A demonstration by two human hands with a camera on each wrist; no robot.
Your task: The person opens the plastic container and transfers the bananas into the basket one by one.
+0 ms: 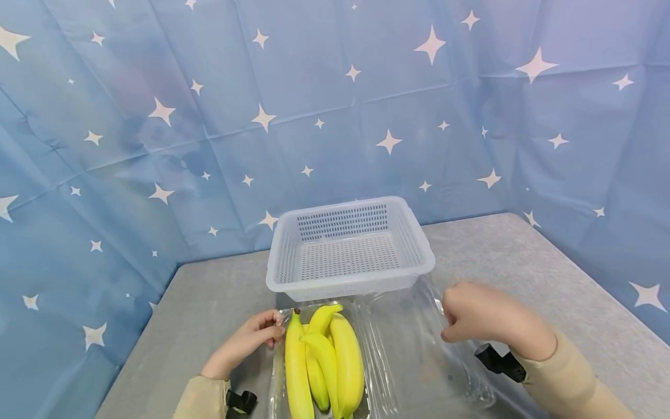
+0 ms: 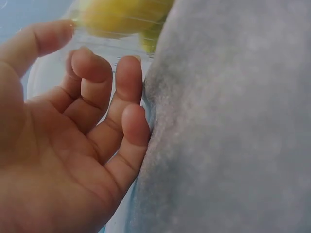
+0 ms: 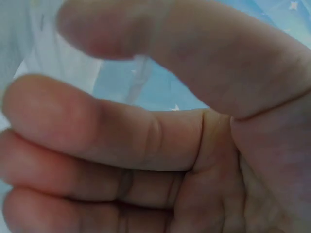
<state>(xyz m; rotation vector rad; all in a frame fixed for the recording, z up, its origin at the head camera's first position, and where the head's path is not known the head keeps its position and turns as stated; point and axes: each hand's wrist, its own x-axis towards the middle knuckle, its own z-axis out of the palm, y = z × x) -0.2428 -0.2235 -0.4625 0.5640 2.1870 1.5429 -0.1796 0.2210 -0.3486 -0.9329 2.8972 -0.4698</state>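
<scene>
Left hand (image 1: 246, 343) curled against clamshell (image 1: 335, 361); right hand (image 1: 478, 317) pinching lid (image 1: 413, 343).

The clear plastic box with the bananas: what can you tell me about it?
The clear plastic box is a thin, glossy, see-through clamshell lying open on the grey table, just in front of the white basket. Its left half holds the yellow bananas; its lid lies flat to the right. The left hand touches its left edge; the right hand pinches the lid's edge.
</scene>
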